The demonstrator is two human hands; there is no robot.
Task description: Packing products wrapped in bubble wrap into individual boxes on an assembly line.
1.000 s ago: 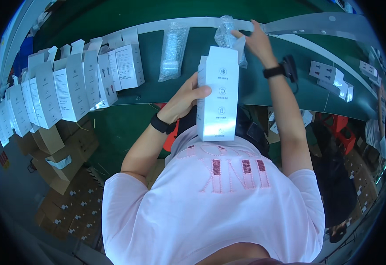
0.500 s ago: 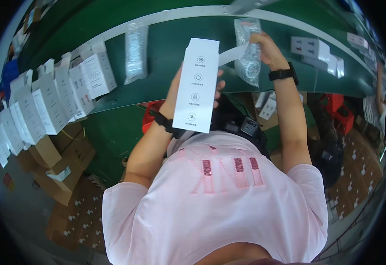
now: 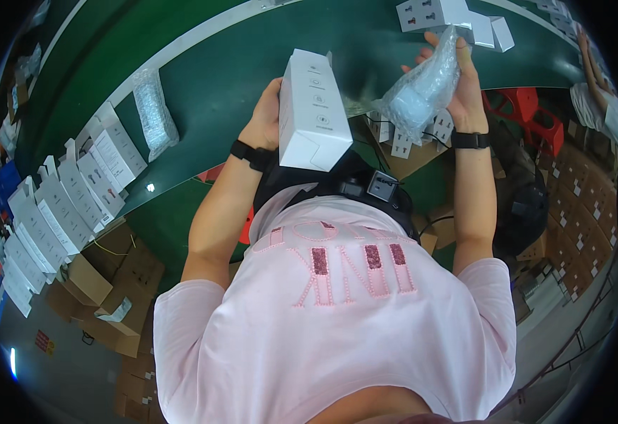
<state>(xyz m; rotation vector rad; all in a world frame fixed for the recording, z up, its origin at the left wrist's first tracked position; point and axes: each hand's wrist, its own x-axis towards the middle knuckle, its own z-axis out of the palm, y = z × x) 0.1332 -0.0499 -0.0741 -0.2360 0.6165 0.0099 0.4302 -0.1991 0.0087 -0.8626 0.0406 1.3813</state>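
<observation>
My left hand [image 3: 261, 121] grips a tall white carton [image 3: 314, 112], held upright above my chest with its printed face toward me. My right hand [image 3: 457, 78] is closed on a white item wrapped in clear bubble wrap [image 3: 422, 90], lifted off the green table [image 3: 217, 78] and held just right of the carton. Both wrists wear black bands. The carton's far end is hidden from me.
A row of open white cartons [image 3: 68, 198] stands along the table's left side, with another bubble-wrapped item [image 3: 155, 113] lying near them. White adapter plugs [image 3: 436, 13] sit at the top right. Brown cardboard boxes [image 3: 104, 297] are stacked on the floor at left. Another person's arm [image 3: 599, 78] shows at the far right.
My right hand has picked the bubble-wrapped item off the table and brought it toward the carton. My left hand has kept the carton raised and tilted it slightly.
</observation>
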